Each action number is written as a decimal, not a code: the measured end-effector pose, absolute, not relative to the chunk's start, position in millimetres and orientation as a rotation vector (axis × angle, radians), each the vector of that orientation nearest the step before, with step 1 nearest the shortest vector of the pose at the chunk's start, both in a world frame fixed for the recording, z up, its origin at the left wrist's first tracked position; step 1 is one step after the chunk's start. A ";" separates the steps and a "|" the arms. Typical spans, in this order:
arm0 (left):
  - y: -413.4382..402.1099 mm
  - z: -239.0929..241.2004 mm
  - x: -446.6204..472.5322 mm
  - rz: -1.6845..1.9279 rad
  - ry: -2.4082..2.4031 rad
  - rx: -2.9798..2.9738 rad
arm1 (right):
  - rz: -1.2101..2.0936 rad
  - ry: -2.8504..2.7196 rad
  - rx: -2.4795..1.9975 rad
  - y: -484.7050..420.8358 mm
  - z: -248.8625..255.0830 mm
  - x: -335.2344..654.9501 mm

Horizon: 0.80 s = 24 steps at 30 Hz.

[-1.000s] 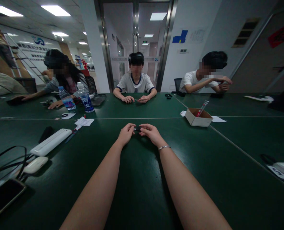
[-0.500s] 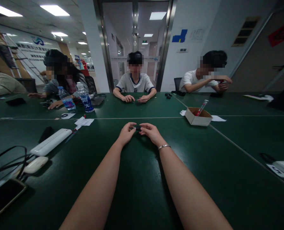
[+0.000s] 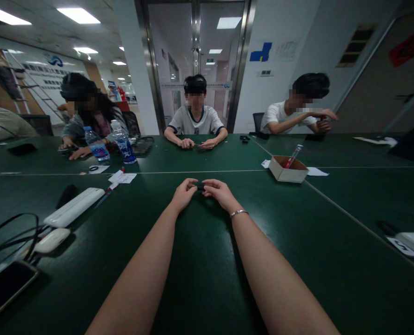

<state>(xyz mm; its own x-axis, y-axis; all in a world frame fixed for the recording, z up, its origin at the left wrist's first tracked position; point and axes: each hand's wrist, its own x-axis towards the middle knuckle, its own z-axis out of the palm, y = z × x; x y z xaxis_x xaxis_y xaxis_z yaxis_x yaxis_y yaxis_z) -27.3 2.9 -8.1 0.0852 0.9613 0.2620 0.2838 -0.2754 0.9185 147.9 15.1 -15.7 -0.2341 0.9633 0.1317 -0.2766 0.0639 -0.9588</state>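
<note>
Both my arms stretch forward over the dark green table (image 3: 200, 260). My left hand (image 3: 183, 193) and my right hand (image 3: 219, 191) meet at the table's middle, fingers curled and pinched together. Between the fingertips sits a small dark object (image 3: 200, 186), gripped from both sides; it is too small to name. A thin silver bracelet (image 3: 238, 213) circles my right wrist.
Three people sit at the far side, hands on the table. A small cardboard box (image 3: 288, 169) with a red pen stands right of my hands. Two water bottles (image 3: 124, 143), paper slips, a white power bank (image 3: 73, 206), cables and a phone (image 3: 4, 284) lie at left.
My hands stay pinched on the small object with barely any shift. The person at the far left has drawn an outstretched arm back toward the body.
</note>
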 end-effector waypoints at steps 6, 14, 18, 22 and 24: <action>1.6 -7.2 -29.9 1.256 1.239 1.690 | 1.420 -1.208 -0.826 15.2 -14.7 147.4; -0.6 -0.1 -29.8 1.341 1.121 1.704 | 1.445 -1.147 -0.885 13.5 -10.5 146.0; 3.0 -4.1 -31.3 1.341 1.095 1.711 | 1.429 -1.150 -0.903 14.2 -11.0 145.7; 5.9 -7.4 -32.5 1.343 1.100 1.676 | 1.420 -1.165 -0.874 15.2 -13.1 146.9; 6.0 -7.4 -32.1 1.315 1.115 1.626 | 1.419 -1.195 -0.840 15.2 -14.1 148.0</action>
<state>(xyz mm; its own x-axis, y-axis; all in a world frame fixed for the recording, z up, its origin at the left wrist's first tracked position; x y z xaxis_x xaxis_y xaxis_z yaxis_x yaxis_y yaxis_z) -32.1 6.0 -7.4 0.0914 0.9411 0.3256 0.1668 -0.3368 0.9267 148.0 15.2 -14.1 -0.2026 0.9733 0.1075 -0.2716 0.0496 -0.9611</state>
